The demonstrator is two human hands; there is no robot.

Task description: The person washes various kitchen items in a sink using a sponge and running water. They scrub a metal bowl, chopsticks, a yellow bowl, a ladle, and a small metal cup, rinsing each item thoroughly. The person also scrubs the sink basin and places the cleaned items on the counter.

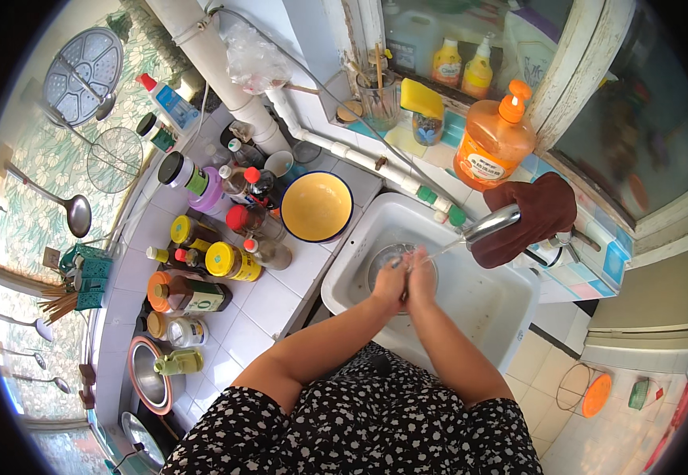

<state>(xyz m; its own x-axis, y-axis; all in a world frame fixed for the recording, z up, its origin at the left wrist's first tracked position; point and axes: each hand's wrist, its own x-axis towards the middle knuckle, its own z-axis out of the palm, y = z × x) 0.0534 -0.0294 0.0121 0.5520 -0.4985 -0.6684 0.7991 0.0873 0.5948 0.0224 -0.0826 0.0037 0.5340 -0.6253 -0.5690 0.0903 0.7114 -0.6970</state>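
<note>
Both arms reach into a white sink (480, 317), where my left hand (390, 281) and my right hand (421, 277) are pressed together. Their fingers are closed in against each other; whatever may be between them is hidden. Water runs from the metal faucet (493, 224) onto the right fingers. Just beneath the hands is a round metal piece (431, 294) in the sink bottom, partly covered by them. A dark brown cloth (527, 218) hangs over the faucet's body.
Left of the sink, a yellow bowl with a dark rim (317, 207) stands on the tiled counter (268, 305) among several bottles and jars. An orange pump bottle (496, 146) stands on the ledge behind, beside a yellow sponge (421, 98) on a jar. White pipes (344, 150) run along the wall.
</note>
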